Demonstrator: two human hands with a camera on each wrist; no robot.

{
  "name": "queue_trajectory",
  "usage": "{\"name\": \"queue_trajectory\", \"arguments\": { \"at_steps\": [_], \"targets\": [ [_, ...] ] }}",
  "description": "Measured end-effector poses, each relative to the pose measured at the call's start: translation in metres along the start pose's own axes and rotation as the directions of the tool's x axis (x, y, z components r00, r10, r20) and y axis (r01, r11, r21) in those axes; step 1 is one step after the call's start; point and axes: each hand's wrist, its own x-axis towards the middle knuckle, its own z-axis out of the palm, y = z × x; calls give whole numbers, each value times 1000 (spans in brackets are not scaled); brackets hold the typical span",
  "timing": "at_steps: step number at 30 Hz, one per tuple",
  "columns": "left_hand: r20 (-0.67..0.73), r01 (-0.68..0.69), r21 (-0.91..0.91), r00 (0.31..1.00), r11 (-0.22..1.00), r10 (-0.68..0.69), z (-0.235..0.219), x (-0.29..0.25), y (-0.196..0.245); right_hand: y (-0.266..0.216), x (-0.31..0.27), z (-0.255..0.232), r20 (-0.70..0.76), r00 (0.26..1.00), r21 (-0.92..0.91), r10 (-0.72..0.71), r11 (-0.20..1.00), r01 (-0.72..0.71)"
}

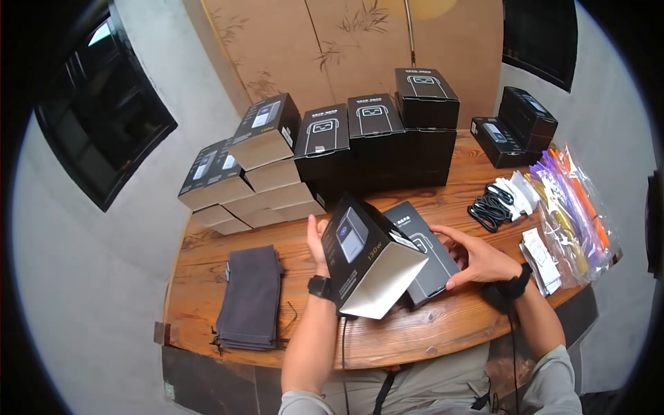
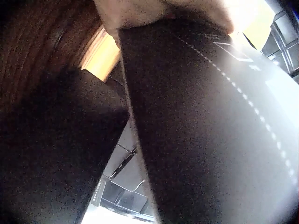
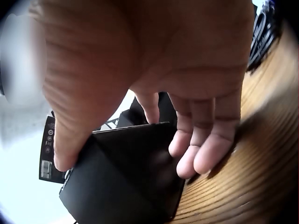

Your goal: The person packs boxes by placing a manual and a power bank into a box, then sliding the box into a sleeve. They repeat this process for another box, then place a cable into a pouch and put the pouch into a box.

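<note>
A black printed box sleeve [image 1: 360, 242] marked 130W stands tilted, its pale inside facing the front. My left hand [image 1: 317, 245] holds it at the left and far side, most fingers hidden behind it; in the left wrist view, part of that hand [image 2: 168, 14] lies along the top of a dark panel [image 2: 187, 116]. Right beside the sleeve, partly covered by it, is a flat dark grey box [image 1: 432, 266]. My right hand [image 1: 481, 256] grips its right end between thumb and fingers; the right wrist view has the hand [image 3: 154, 65] over the black box [image 3: 126, 172].
Stacked boxes [image 1: 377, 142] line the table's back, with more boxes [image 1: 519, 128] at back right. Folded dark cloths [image 1: 250, 297] lie left. To the right are coiled black cables [image 1: 490, 209], white papers [image 1: 541, 261] and a plastic bag of coloured strips [image 1: 574, 214].
</note>
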Motion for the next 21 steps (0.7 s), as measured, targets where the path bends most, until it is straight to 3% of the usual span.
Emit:
{"name": "queue_trajectory", "arguments": {
  "at_steps": [3,7,8,16,21],
  "targets": [
    [119,15,37,993,999,-19,-6,1,4,4,13,-1,70,997,78,-8,997,3],
    [-80,-59,107,995,992,68,4,0,3,21,28,-1,90,994,240,-55,970,32],
    [-49,-86,210,994,974,99,4,-3,4,27,30,-2,88,994,257,-59,966,35],
    [-13,-157,525,981,836,192,8,-8,10,46,32,-3,48,991,327,-126,939,103],
    [-168,-129,553,950,823,262,-8,-3,13,52,31,-3,26,986,301,-167,942,151]
  ]
}}
